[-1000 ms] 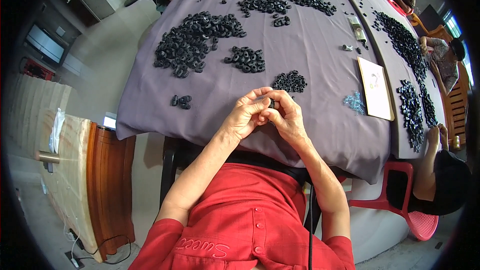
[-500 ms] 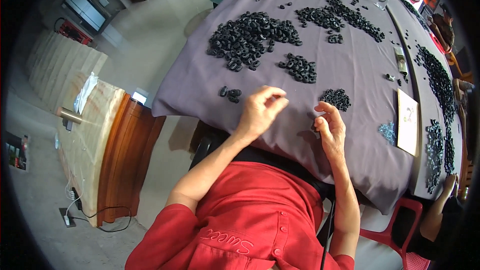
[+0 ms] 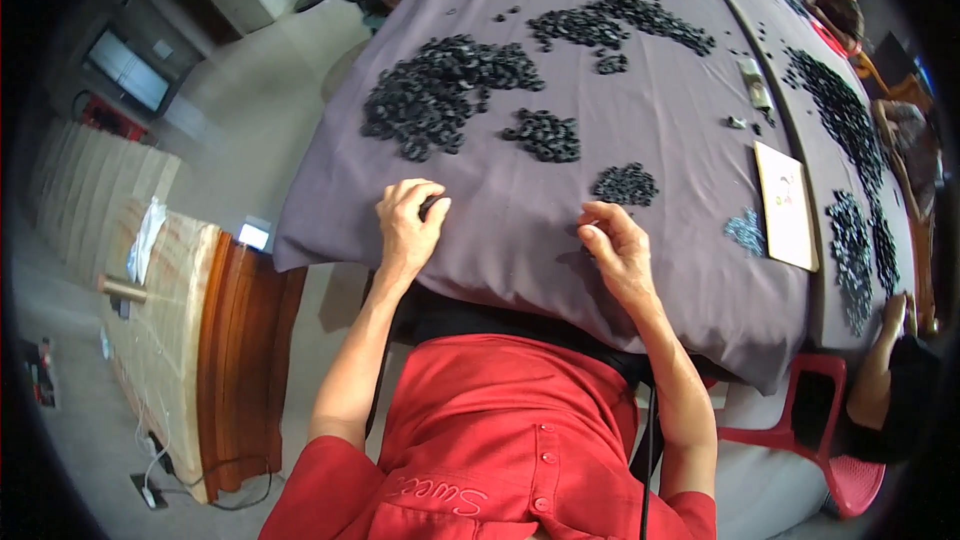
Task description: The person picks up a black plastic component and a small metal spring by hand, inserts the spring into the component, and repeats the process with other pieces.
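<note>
Across the cloth-covered surface point(image 3: 510, 250), as seen from my head camera, both my hands are apart from each other near the closest edge. At the left, my left hand point(image 3: 402, 230) is bent over the cloth, its fingers curled toward the thumb, with a dark piece point(image 3: 429, 206) showing between them; I cannot tell whether they grip it or only touch it. To the right, my right hand point(image 3: 618, 255) has its thumb and forefinger bent toward each other, and I cannot tell whether anything sits between the tips. Just beyond it lies a low pile of small black rings point(image 3: 627, 184). Farther up, a compact cluster of black pieces point(image 3: 545, 135) lies beside a bigger black heap point(image 3: 440, 90). Well to my right, a few pale blue bits point(image 3: 744, 231) lie just beside a light rectangular board point(image 3: 786, 205), and a tube point(image 3: 755, 86) lies past that. At the far right I see a co-worker's hand point(image 3: 897, 315) near a strip of dark pieces point(image 3: 850, 260).
</note>
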`<action>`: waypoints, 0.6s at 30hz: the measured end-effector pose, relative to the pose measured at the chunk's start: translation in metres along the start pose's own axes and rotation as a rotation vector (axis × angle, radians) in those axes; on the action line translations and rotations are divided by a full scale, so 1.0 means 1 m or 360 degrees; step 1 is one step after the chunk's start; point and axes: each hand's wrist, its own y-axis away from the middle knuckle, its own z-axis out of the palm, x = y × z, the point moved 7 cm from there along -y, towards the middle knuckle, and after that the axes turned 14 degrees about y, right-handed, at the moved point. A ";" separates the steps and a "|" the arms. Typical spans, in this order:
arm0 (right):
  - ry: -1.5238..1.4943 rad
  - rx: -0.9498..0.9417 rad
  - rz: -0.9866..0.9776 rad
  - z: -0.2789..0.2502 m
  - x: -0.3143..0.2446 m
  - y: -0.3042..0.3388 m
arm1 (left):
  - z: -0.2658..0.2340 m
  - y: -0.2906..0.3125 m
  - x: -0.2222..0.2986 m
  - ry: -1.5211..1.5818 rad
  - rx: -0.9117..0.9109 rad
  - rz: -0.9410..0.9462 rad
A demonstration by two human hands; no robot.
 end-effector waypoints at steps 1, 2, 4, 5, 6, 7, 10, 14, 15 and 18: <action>0.0008 0.0025 -0.0035 0.000 0.000 0.000 | 0.001 -0.001 0.005 -0.0059 -0.0015 0.0047; 0.0093 0.0052 -0.0092 0.000 -0.005 0.000 | 0.000 -0.003 0.007 -0.0045 -0.0011 0.0094; 0.0162 0.0058 -0.0220 -0.001 -0.017 -0.002 | -0.005 -0.001 0.006 -0.0055 -0.0002 0.0034; 0.0313 0.0082 -0.0350 -0.008 -0.027 -0.004 | -0.007 0.000 0.005 -0.0058 0.0009 0.0040; 0.0469 0.0101 -0.0475 -0.019 -0.037 -0.006 | -0.006 0.000 0.004 -0.0082 -0.0025 0.0008; 0.0575 0.0125 -0.0457 -0.031 -0.036 -0.009 | -0.005 0.001 0.003 -0.0089 -0.0068 -0.0072; 0.0802 0.0355 -0.0233 -0.084 -0.021 -0.010 | -0.001 0.001 0.003 -0.0154 -0.0135 -0.0122; 0.1463 0.0666 0.0130 -0.161 0.015 0.008 | 0.001 0.001 0.007 -0.0233 -0.0146 -0.0062; 0.1606 0.0744 0.0162 -0.170 0.017 0.017 | 0.002 0.000 0.006 -0.0225 -0.0158 -0.0080; 0.1821 0.0841 0.0216 -0.178 0.030 0.027 | 0.004 -0.001 0.010 -0.0261 -0.0167 -0.0034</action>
